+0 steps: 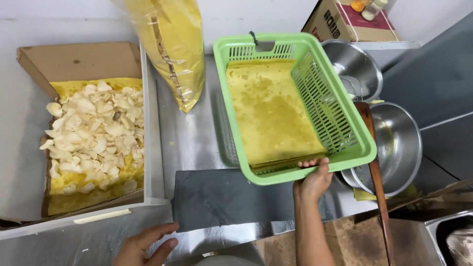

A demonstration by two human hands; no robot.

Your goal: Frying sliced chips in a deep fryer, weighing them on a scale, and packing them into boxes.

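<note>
My right hand (314, 180) has its fingers clamped on the near rim of the green basket (345, 148), which lies straight ahead on the steel surface (189, 138) with its long axis running away from me, holding only an oil-stained yellow paper liner (271, 111). My left hand (143, 245) rests open, fingers apart, at the surface's near edge, farther from the basket. To its left a cardboard box (74, 61) holds pale chips (96, 130).
</note>
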